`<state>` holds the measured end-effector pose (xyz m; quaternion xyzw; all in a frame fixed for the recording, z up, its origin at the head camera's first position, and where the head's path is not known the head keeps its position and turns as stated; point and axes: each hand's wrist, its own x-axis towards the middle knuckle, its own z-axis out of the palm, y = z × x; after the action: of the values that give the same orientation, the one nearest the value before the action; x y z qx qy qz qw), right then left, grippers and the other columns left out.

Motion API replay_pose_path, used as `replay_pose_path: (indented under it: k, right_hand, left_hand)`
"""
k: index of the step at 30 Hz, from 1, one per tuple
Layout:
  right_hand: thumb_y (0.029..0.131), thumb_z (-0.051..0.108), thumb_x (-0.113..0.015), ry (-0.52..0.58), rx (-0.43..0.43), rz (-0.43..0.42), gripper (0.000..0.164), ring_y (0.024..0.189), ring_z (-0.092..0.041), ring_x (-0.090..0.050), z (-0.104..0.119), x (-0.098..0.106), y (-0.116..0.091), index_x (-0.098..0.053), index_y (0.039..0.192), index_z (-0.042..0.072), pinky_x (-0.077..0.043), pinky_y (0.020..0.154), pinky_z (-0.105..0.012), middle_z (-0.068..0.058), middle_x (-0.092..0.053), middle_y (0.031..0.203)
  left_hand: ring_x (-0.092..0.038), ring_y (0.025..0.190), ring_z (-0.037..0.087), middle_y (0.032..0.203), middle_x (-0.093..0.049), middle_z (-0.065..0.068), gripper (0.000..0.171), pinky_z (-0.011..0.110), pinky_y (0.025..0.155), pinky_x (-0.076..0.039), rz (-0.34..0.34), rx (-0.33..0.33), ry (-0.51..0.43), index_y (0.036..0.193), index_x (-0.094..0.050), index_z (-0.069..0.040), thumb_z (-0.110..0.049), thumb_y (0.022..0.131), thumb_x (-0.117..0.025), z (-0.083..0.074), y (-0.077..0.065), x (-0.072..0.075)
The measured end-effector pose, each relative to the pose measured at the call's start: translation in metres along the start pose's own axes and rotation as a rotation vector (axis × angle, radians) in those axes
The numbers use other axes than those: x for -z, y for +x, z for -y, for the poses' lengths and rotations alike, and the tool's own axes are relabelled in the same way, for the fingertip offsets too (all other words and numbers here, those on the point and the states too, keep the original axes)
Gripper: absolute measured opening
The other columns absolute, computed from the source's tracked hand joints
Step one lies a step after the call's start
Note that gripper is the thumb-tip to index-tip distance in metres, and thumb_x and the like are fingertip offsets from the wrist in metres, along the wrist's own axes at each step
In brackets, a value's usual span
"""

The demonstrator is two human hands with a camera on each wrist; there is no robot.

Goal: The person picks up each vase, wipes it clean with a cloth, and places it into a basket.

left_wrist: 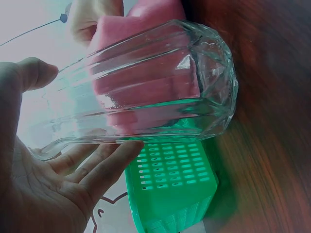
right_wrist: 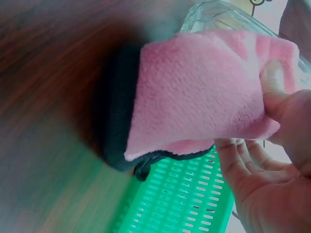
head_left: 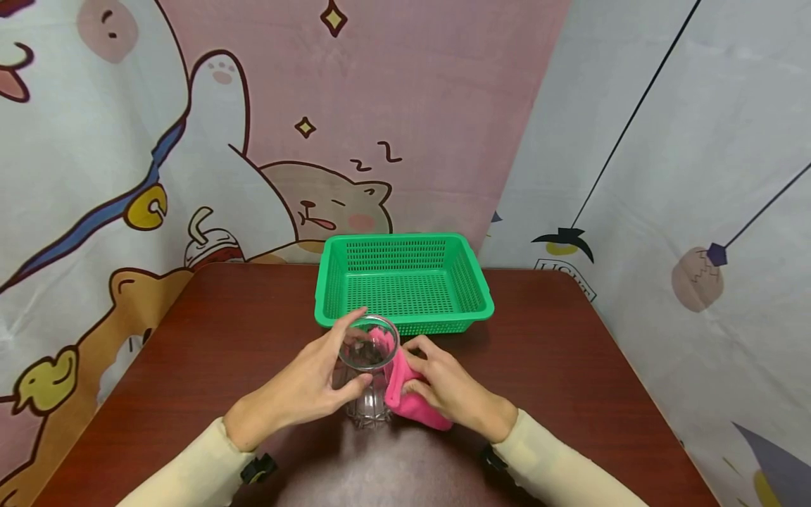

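In the head view my left hand [head_left: 303, 380] grips a clear glass vase [head_left: 369, 401] near its top, thumb on the near side and fingers on the far side. The vase has ribbed sides and a wide round rim; its faceted base [left_wrist: 214, 82] shows in the left wrist view. My right hand [head_left: 453, 384] pinches a fuzzy pink cloth [head_left: 418, 408] between thumb and fingers, right at the vase's right side. In the right wrist view the cloth [right_wrist: 199, 87] hangs folded from the thumb and covers part of the glass.
A green perforated plastic basket [head_left: 405, 324] stands just beyond both hands, toward the back of the dark reddish wooden table [head_left: 241, 324]. Behind the table hangs a cloth backdrop [head_left: 431, 105] with cartoon animals.
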<state>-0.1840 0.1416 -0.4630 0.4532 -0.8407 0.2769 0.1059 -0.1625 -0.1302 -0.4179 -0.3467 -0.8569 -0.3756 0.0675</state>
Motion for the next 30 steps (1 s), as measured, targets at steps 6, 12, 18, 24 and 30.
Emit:
replay_pose_path:
  k: [6, 12, 18, 24, 30]
  right_hand:
    - [0.088, 0.027, -0.071, -0.054, -0.024, 0.062, 0.019, 0.104, -0.007, -0.055, -0.004, -0.004, -0.004, -0.069, 0.104, 0.018, -0.048, 0.084, -0.021, 0.002, -0.048, 0.123]
    - [0.088, 0.03, -0.07, -0.091, -0.08, 0.124, 0.011, 0.086, -0.007, -0.06, -0.007, -0.009, -0.007, -0.069, 0.095, 0.021, -0.05, 0.075, -0.02, 0.0, -0.049, 0.123]
    - [0.087, 0.029, -0.072, -0.155, -0.086, 0.151, 0.016, 0.083, -0.011, -0.062, -0.007, -0.01, -0.009, -0.066, 0.099, 0.021, -0.052, 0.073, -0.022, -0.003, -0.05, 0.119]
    - [0.085, 0.028, -0.075, -0.232, -0.105, 0.188, 0.029, 0.079, -0.01, -0.061, -0.004, -0.01, -0.007, -0.067, 0.112, 0.018, -0.051, 0.069, -0.02, -0.002, -0.052, 0.111]
    - [0.082, 0.034, -0.076, -0.232, -0.097, 0.199, 0.046, 0.084, -0.009, -0.059, -0.003, -0.011, -0.008, -0.064, 0.122, 0.015, -0.05, 0.071, -0.019, -0.003, -0.053, 0.109]
  left_hand:
    - [-0.054, 0.105, 0.0, 0.128, -0.051, -0.017, 0.095, 0.028, 0.08, -0.051, -0.004, 0.005, 0.006, 0.155, -0.009, -0.027, -0.036, 0.084, -0.073, 0.001, 0.0, 0.0]
    - [-0.053, 0.107, -0.001, 0.127, -0.052, -0.016, 0.096, 0.028, 0.081, -0.05, -0.008, 0.015, 0.026, 0.155, -0.009, -0.028, -0.037, 0.084, -0.073, 0.002, -0.001, 0.0]
    - [-0.053, 0.106, 0.0, 0.128, -0.052, -0.014, 0.097, 0.029, 0.077, -0.051, -0.002, 0.029, 0.027, 0.155, -0.008, -0.029, -0.039, 0.083, -0.073, 0.001, -0.001, 0.0]
    - [-0.056, 0.095, 0.001, 0.128, -0.051, -0.015, 0.1, 0.03, 0.067, -0.052, 0.005, 0.032, 0.016, 0.155, -0.008, -0.029, -0.04, 0.082, -0.074, 0.0, 0.0, 0.0]
    - [-0.056, 0.094, 0.003, 0.126, -0.051, -0.017, 0.103, 0.032, 0.068, -0.052, 0.007, 0.029, 0.015, 0.155, -0.008, -0.028, -0.036, 0.08, -0.078, 0.001, 0.0, -0.001]
